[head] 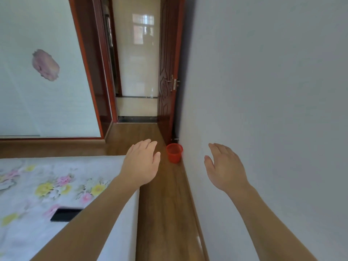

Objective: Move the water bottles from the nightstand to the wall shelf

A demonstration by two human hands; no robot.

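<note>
- Both empty: left hand [142, 162] and right hand [225, 167] held out flat, grasping nothing.
- No bottles, nightstand or shelf visible; best locate them first.

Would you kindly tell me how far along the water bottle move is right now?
Done: cannot tell, since no bottle, nightstand or shelf is in view. In hand: nothing. The left hand and right hand are both open and empty, held out ahead between the bed and the wall. Left: as far as this view shows, picking up and shelving the bottles.
</note>
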